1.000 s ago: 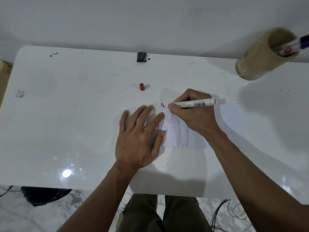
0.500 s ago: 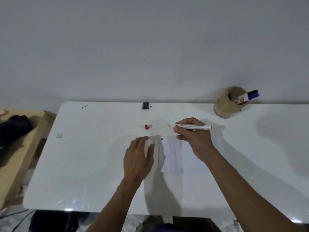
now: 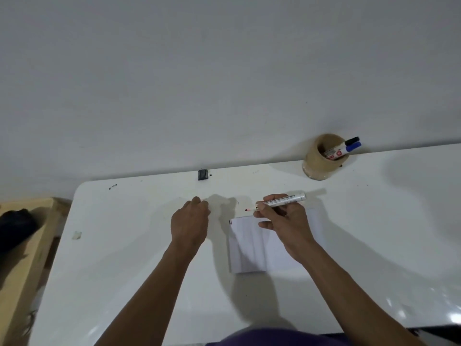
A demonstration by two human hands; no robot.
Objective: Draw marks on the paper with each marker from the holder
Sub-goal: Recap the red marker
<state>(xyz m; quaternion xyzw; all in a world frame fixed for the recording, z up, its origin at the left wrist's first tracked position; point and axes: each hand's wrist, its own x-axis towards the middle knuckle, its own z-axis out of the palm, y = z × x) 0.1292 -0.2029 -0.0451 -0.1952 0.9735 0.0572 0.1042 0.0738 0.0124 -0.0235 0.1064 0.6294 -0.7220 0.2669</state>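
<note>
A white folded paper (image 3: 252, 248) lies on the white table (image 3: 124, 270), with small dark marks at its top-left corner (image 3: 230, 222). My right hand (image 3: 284, 221) hovers over the paper's top edge and grips an uncapped red marker (image 3: 282, 201), tip pointing left, clear of the sheet. My left hand (image 3: 190, 221) is left of the paper with its fingers bunched downward where the red cap lay. The cap itself is hidden under them. The tan round holder (image 3: 316, 166) stands at the back right with a black-capped marker (image 3: 351, 140) and a blue-capped marker (image 3: 354, 146).
A small black block (image 3: 202, 174) sits at the table's back edge by the wall. A scrap of tape (image 3: 76, 235) lies near the left edge. Beyond that edge is a wooden bench (image 3: 27, 258) with a dark bundle (image 3: 15, 228).
My right hand lifted the marker off the paper. My left hand left the sheet and reached up-left to the red cap, closing over it. The head tilted up.
</note>
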